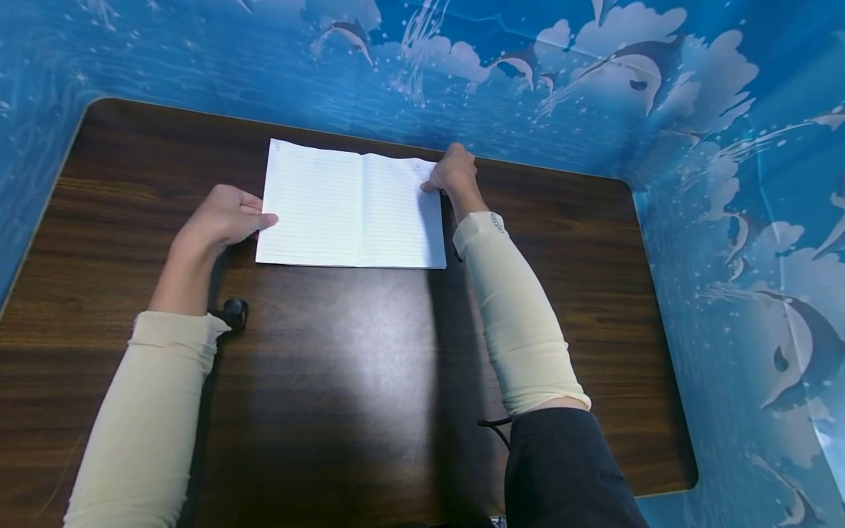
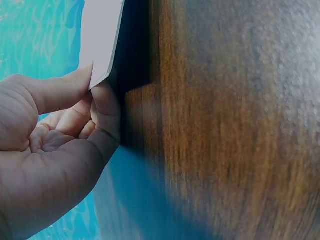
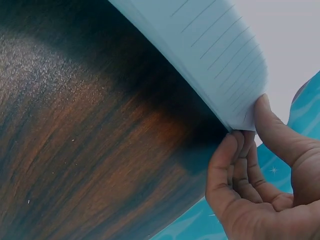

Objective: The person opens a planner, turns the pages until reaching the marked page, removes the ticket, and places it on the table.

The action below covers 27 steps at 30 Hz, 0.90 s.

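Note:
An open notebook [image 1: 317,205] with blank lined pages is held near the far edge of the dark wooden table. My left hand [image 1: 227,216] pinches its left edge, thumb on top and fingers beneath, as the left wrist view also shows at the page corner [image 2: 102,37]. At the upper right edge my right hand [image 1: 455,174] grips the notebook between thumb and fingers. In the right wrist view the ruled page [image 3: 215,60] bends a little, and its edge stands off the table there.
The brown wood-grain table [image 1: 343,367] has rounded corners. Behind it and along the right side hangs a blue curtain [image 1: 726,242] printed with dolphins, close to the table's edges. A dark shadow from the right arm falls across the tabletop.

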{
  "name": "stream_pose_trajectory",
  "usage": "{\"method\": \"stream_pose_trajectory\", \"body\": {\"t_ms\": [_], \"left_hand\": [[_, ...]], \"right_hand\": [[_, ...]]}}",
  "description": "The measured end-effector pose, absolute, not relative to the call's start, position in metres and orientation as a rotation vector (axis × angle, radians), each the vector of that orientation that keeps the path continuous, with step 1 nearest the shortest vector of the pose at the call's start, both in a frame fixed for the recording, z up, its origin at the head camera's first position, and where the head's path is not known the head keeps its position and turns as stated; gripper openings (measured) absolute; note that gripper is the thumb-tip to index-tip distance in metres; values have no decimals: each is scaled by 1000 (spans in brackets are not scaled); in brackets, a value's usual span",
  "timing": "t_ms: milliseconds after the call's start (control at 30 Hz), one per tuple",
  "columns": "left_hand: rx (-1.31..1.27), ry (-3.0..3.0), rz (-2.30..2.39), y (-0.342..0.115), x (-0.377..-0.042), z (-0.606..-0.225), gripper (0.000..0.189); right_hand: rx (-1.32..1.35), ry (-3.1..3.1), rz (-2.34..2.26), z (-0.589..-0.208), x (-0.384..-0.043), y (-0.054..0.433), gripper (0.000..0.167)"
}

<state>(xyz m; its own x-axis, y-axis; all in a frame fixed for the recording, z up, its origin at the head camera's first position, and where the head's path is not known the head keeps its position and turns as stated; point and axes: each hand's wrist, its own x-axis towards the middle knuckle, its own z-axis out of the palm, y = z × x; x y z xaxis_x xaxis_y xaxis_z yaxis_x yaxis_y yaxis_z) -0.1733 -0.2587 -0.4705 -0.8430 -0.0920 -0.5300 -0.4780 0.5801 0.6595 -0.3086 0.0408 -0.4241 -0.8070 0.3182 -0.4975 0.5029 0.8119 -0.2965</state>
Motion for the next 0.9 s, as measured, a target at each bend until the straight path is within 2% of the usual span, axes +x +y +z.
{"method": "stream_pose_trajectory", "body": {"t_ms": [333,667,800,900], "left_hand": [[-450,2396,1182,-261,-172,-475,52],[-425,2392,1169,-260,-173,-473,54],[-426,2398,1172,-261,-173,-472,54],[-421,2399,1175,-260,-173,-472,54]], "right_hand": [[522,2512,-525,-425,-309,46,58],[502,2329,-617,-425,-327,57,48],[540,2298,-681,-424,-332,60,55],[586,2274,-718,-423,-335,62,66]]}}
